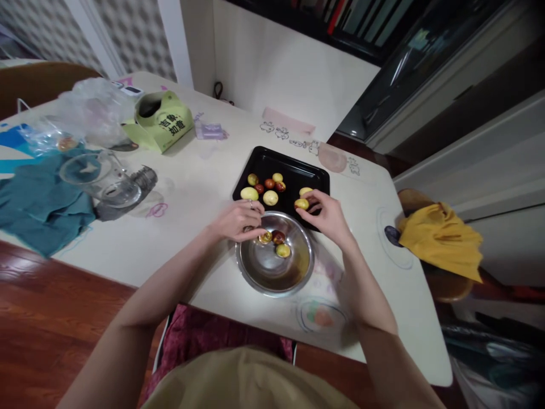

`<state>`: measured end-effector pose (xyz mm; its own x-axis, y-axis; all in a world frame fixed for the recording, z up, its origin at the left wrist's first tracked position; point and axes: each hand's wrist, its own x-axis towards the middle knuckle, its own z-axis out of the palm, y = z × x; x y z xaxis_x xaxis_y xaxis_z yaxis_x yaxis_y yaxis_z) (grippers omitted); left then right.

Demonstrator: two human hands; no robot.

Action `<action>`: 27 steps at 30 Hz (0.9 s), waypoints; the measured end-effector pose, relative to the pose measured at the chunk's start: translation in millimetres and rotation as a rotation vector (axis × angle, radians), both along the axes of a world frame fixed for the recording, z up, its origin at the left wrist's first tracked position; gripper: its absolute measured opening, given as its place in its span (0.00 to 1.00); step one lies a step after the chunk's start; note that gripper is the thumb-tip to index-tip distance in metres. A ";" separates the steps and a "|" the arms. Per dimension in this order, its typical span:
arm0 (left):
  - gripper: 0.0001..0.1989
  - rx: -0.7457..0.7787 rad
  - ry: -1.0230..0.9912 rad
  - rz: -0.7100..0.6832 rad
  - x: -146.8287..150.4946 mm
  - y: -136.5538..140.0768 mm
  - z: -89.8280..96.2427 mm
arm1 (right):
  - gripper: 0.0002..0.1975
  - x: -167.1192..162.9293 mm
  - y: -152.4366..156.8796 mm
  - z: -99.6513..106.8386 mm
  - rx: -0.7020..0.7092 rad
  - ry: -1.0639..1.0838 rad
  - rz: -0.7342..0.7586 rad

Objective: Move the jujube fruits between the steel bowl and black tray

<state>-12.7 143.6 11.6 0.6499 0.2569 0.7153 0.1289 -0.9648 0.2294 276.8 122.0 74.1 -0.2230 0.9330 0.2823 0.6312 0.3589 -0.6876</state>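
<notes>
Between thumb and fingers of my right hand (326, 215) is a yellow-green jujube (301, 204), held over the near right part of a black tray (293, 163). Just behind it another pale jujube (305, 192) shows. My left hand (242, 220) curls over the far left rim of a steel bowl (272, 284), its thumb reaching inside; what its fingers close on is mostly hidden. Beside that thumb, a mottled jujube (265, 237) lies near a red-brown jujube (278, 237) and a yellowish jujube (283, 250) in the bowl. Several green and red jujubes (270, 197) rest on the tray's left side.
Left on the white table (191, 187) are a glass pitcher (114, 184) lying near a teal cloth (46, 199), a green carton (164, 122), plastic bags (93, 111) and a small purple packet (212, 132). A yellow cloth (443, 236) hangs on a chair at right.
</notes>
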 end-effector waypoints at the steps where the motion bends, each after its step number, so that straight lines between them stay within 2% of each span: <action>1: 0.19 -0.008 0.001 0.017 -2.6 2.0 0.1 | 0.12 -2.0 -13.7 8.5 0.002 -0.011 0.034; 3: 0.19 -0.017 0.009 0.040 -6.4 4.6 1.1 | 0.10 -8.7 -39.2 20.1 -0.028 -0.043 0.146; 5: 0.19 -0.008 0.022 0.050 -8.3 5.4 3.1 | 0.10 -16.9 -59.4 22.9 -0.084 -0.085 0.278; 8: 0.19 0.029 0.029 0.053 -8.5 5.0 6.6 | 0.11 -27.7 -76.8 14.9 -0.145 -0.172 0.436; 11: 0.18 0.064 0.018 0.060 -8.1 4.0 9.2 | 0.11 -35.0 -82.3 4.3 -0.166 -0.289 0.524; 14: 0.17 0.065 0.031 0.090 -8.2 3.0 10.7 | 0.12 -39.2 -83.5 -3.1 -0.167 -0.419 0.553; 19: 0.19 0.090 0.050 0.119 -7.5 2.0 10.3 | 0.11 -42.2 -86.5 -9.6 -0.136 -0.592 0.520; 27: 0.22 0.131 0.078 0.175 -5.4 -1.4 12.0 | 0.11 -44.4 -86.3 -5.2 -0.176 -0.619 0.473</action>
